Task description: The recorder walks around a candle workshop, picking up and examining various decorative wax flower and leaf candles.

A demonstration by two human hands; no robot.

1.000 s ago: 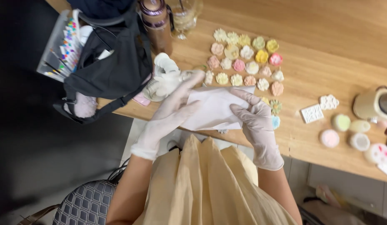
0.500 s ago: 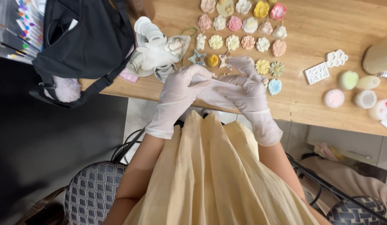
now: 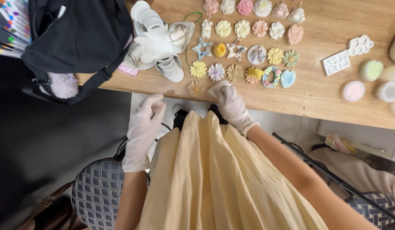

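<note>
My gloved right hand (image 3: 232, 103) rests at the wooden surface (image 3: 325, 91) edge, grip released, near a daisy-shaped ornament (image 3: 196, 89); left hand (image 3: 144, 123) hangs loose, grasping nothing.

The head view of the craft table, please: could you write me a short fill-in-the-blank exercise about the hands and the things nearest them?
1. Both hands wear thin white ____.
2. The right hand rests at the edge of the wooden ____, close to an orange flower piece.
3. The left hand hangs off the table edge, above the person's pale ____ dress.
4. The black bag sits on the table's ____ end in this view.

Missing words: gloves; table; yellow; left
</note>
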